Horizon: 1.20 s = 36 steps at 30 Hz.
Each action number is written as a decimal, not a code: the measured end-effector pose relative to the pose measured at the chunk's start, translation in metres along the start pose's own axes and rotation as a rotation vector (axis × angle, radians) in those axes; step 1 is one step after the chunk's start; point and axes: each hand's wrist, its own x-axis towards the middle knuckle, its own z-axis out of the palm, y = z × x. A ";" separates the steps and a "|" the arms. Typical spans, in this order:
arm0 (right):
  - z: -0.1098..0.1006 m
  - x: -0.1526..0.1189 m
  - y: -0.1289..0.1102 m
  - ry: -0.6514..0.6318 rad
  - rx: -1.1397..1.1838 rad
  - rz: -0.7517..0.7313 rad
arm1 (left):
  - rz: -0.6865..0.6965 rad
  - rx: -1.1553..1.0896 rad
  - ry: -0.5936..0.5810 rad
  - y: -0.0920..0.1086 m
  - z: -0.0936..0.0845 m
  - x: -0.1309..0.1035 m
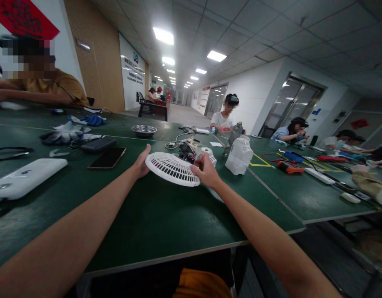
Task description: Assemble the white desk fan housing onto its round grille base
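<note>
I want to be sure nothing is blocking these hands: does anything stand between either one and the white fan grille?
Nothing visible does. The right hand is on the right rim of the white fan grille, and the left hand is at its left edge. The dark wired part sits beyond the grille.

The person's left hand (143, 164) and right hand (207, 170) are bare, as are the left forearm (76, 229) and right forearm (265, 236) behind the grip. Below the grip, nearer the body, orange cloth (201, 284) shows, rounded in outline, darker where shaded.
</note>
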 end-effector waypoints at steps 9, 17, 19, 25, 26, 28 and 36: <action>-0.005 0.001 0.009 -0.076 -0.228 -0.133 | -0.186 0.017 -0.122 -0.008 -0.010 0.013; -0.017 0.013 0.033 0.162 -0.164 -0.166 | -0.072 0.225 0.050 -0.017 -0.010 0.023; -0.026 0.019 0.050 0.348 -0.316 -0.131 | -0.031 0.290 0.058 -0.018 -0.011 0.022; -0.043 0.023 0.099 0.380 -0.491 0.065 | 0.029 0.330 0.052 -0.022 -0.012 0.025; -0.042 0.023 0.103 0.349 -0.474 0.105 | 0.028 0.329 0.049 -0.022 -0.012 0.026; -0.040 0.023 0.108 0.287 -0.431 0.165 | 0.027 0.330 0.040 -0.023 -0.012 0.026; -0.033 0.025 0.080 0.391 0.242 0.490 | 0.047 0.391 0.035 -0.021 -0.013 0.023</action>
